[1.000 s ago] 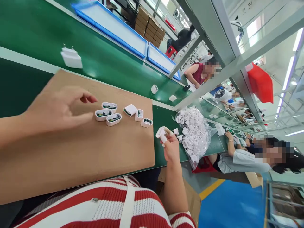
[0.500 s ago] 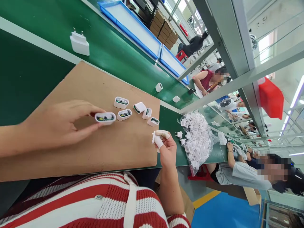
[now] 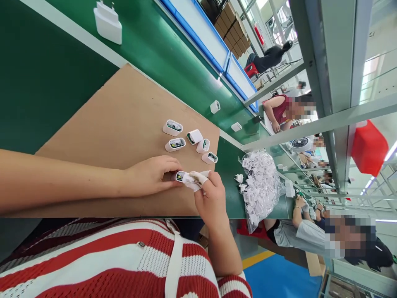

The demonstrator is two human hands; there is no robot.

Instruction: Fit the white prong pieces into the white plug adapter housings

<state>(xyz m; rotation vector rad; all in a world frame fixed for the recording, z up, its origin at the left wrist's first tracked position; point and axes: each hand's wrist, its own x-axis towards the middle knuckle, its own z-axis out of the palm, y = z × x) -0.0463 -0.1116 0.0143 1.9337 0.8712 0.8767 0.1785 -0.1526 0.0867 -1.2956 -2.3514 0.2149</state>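
Observation:
My left hand point(image 3: 151, 176) grips a white oval housing point(image 3: 179, 176) whose open end faces right and shows circuit parts inside. White finger covers are on the fingertips of my right hand point(image 3: 212, 192). Those fingers are pinched at the housing's open end around a small white piece, mostly hidden by the covers. Behind my hands, several white housings with circuit boards inside, one of them a housing point(image 3: 175, 144) nearest my left hand, rest on the brown cardboard point(image 3: 124, 120).
A clear bag of white plug parts point(image 3: 260, 186) lies to the right, with loose plug pieces point(image 3: 238, 178) beside it. A large white charger point(image 3: 107, 25) stands on the green table at upper left. Blue-rimmed trays point(image 3: 198, 29) lie beyond. Other people sit along the right.
My left hand has moved right with the housing and now meets my right hand. My right fingers have brought the small white piece to the housing's opening. The camera view has shifted.

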